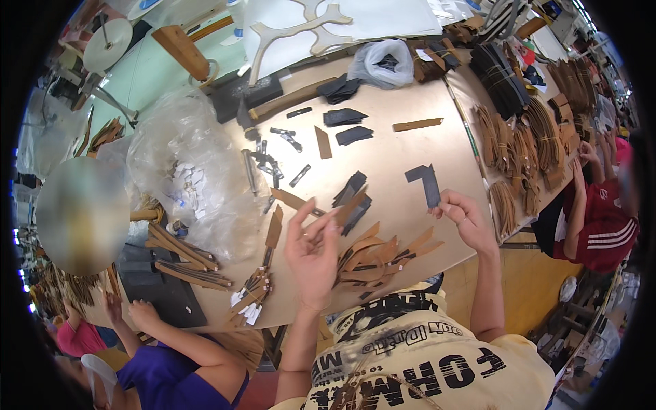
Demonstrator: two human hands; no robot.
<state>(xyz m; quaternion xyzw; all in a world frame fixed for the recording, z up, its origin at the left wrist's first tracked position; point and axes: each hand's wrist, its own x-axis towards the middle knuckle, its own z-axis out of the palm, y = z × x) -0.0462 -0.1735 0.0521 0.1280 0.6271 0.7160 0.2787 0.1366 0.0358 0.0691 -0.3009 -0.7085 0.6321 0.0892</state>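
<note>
My left hand (pixel 311 256) is over the near middle of the table, its fingers closed on a brown leather strip (pixel 353 203). Another brown strip (pixel 290 199) shows behind those fingers; whether they grip it too is unclear. To the right, my right hand (pixel 468 222) pinches the lower end of a black strip (pixel 429 186) bent into an angle. A stack of black pieces (pixel 354 188) lies between the hands. Nearer me, a loose heap of brown leather strips (pixel 383 260) spreads close to the table edge.
Small dark metal pieces (pixel 273 164) and a hammer (pixel 249 126) lie beyond my left hand. A large clear plastic bag (pixel 198 164) stands at left. Bundled brown straps (pixel 540 137) fill the right side. Co-workers sit at lower left, in a purple top (pixel 171 369), and at right.
</note>
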